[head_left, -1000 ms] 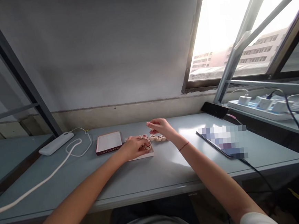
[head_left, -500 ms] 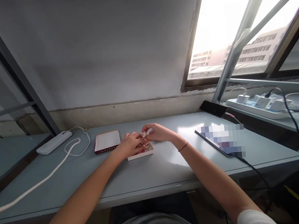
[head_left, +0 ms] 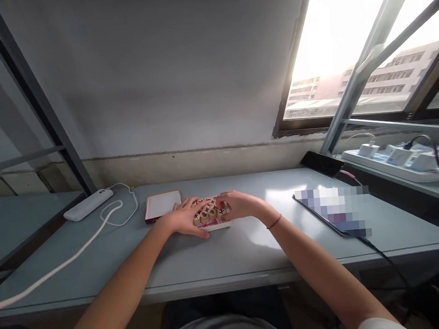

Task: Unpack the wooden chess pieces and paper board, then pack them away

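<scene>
A shallow white box [head_left: 224, 224] on the desk holds several round wooden pieces [head_left: 204, 216] with black or red characters, set in rows. Red print shows on the box floor in front of them. My left hand [head_left: 186, 218] lies along the box's left side, fingers spread, thumb by its front edge. At the right side, my right hand [head_left: 234, 205] has its fingers curled over the pieces at that end; whether it pinches one is hidden. Left of the box lies a red-edged lid [head_left: 164, 205], its white inside facing up.
A white power bank [head_left: 88, 204] with a thin cable and a thick white cord [head_left: 69, 259] lie at the left. To the right are a tablet [head_left: 329, 211], a black phone [head_left: 321, 164] and a loaded power strip [head_left: 385, 167].
My left hand has drawn back to the left and opened, uncovering the rows of pieces. My right hand has come down onto the box's right end. The view has shifted slightly.
</scene>
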The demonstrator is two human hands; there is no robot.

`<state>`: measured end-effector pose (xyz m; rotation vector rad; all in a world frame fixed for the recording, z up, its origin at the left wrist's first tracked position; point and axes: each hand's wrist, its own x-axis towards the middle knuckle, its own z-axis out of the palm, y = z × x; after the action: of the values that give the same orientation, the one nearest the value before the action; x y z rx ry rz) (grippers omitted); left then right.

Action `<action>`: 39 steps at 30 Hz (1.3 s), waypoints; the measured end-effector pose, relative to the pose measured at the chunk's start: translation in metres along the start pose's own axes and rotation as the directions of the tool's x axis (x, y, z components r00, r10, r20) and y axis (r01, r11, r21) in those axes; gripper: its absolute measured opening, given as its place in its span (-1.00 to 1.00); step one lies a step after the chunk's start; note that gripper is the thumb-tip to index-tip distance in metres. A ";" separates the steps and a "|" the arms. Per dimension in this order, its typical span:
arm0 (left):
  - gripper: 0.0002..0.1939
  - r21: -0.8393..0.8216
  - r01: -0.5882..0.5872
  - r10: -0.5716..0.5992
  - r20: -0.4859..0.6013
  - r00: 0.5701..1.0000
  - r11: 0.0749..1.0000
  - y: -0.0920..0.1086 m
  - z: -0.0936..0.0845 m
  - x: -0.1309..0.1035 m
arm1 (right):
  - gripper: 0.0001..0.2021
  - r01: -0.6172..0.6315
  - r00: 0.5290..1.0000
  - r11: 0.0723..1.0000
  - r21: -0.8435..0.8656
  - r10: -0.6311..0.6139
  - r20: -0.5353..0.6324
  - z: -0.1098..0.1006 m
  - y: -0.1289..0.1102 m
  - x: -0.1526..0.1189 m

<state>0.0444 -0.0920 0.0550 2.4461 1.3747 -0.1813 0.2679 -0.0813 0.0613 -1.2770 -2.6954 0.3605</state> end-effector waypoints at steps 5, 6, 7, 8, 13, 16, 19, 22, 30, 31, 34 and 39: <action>0.10 -0.017 -0.020 0.020 -0.038 0.999 1.000 -0.005 0.000 0.003 | -0.83 -0.036 0.999 0.999 -0.035 0.034 -0.038 0.008 0.003 0.005; 0.09 -0.026 -0.024 0.023 -0.040 0.999 0.999 -0.007 0.000 0.004 | -0.82 -0.035 0.998 0.999 -0.025 0.033 -0.049 0.008 0.007 0.007; 0.09 -0.037 -0.029 0.027 -0.038 0.999 0.999 -0.008 0.000 0.004 | -0.81 -0.025 0.998 1.000 -0.003 0.024 -0.062 0.008 0.011 0.008; 0.09 -0.048 -0.038 0.036 -0.036 0.999 0.998 -0.010 0.000 0.005 | -0.79 -0.013 0.996 0.999 0.030 0.015 -0.085 0.007 0.016 0.008; 0.08 -0.070 -0.083 0.079 -0.063 0.995 0.994 -0.016 -0.001 0.008 | -0.67 -0.085 0.951 0.993 0.086 0.107 -0.291 0.004 0.045 0.008; 0.06 -0.069 -0.082 0.078 -0.061 0.995 0.994 -0.019 0.000 0.009 | -0.53 -0.119 0.965 0.993 -0.008 0.114 -0.236 0.008 0.051 0.009; 0.06 -0.067 -0.081 0.077 -0.055 0.995 0.994 -0.019 0.000 0.010 | -0.53 -0.166 0.978 0.983 -0.084 0.153 -0.139 0.012 0.048 0.011; 0.06 -0.062 -0.084 0.080 -0.062 0.995 0.995 -0.020 0.001 0.011 | -0.62 -0.195 0.978 0.971 -0.137 0.182 -0.102 0.013 0.043 0.013; 0.05 -0.051 -0.094 0.091 -0.062 0.994 0.994 -0.022 0.003 0.013 | -0.61 -0.170 0.982 0.984 -0.046 0.165 -0.089 0.018 0.057 0.019; 0.05 -0.054 -0.094 0.090 -0.061 0.994 0.994 -0.022 0.003 0.012 | -0.58 -0.169 0.982 0.985 -0.031 0.166 -0.086 0.018 0.060 0.019; 0.05 -0.060 -0.098 0.094 -0.070 0.993 0.993 -0.022 0.003 0.012 | -0.55 -0.182 0.980 0.983 0.004 0.182 -0.080 0.016 0.063 0.018; 0.01 -0.070 -0.114 0.108 -0.084 0.991 0.991 -0.023 0.003 0.012 | -0.61 -0.218 0.975 0.975 0.033 0.219 -0.037 0.010 0.056 0.013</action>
<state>0.0311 -0.0723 0.0442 2.4831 1.2495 -0.0052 0.2988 -0.0382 0.0367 -1.5598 -2.5128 0.3918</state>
